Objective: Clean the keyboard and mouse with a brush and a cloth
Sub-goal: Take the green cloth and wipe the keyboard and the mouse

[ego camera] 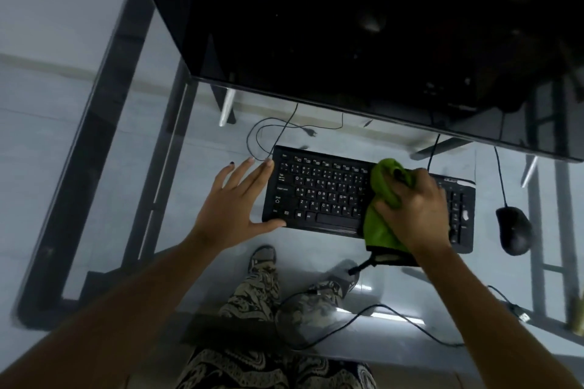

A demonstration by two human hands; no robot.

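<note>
Head view, looking down through the glass desk (104, 167): your right hand (414, 208) has its fingers curled tight around one green cloth (380, 224), bunched in the fist and pressed down on the single black keyboard (319, 196), over its middle-right keys. The cloth hangs below your palm, past the keyboard's near edge, and a dark corner of it trails toward you. Your left hand (235, 202) is spread wide, fingers straight, holding nothing; its fingertips (268, 164) touch the keyboard's left end near the far corner, and the thumb lies against the near-left corner, so the hand braces that side. One black mouse (514, 230) sits to the right of the keyboard, apart from it, its cable running away toward the far side. Beyond the keyboard stands one large dark monitor (363, 25), its lower edge just behind the top key row. A thin cable (262, 133) loops just behind the keyboard's far-left corner. Nearer you than the keyboard, another black cable (395, 316) snakes across, and your patterned trousers (252, 294) and two shoes show through the glass.
</note>
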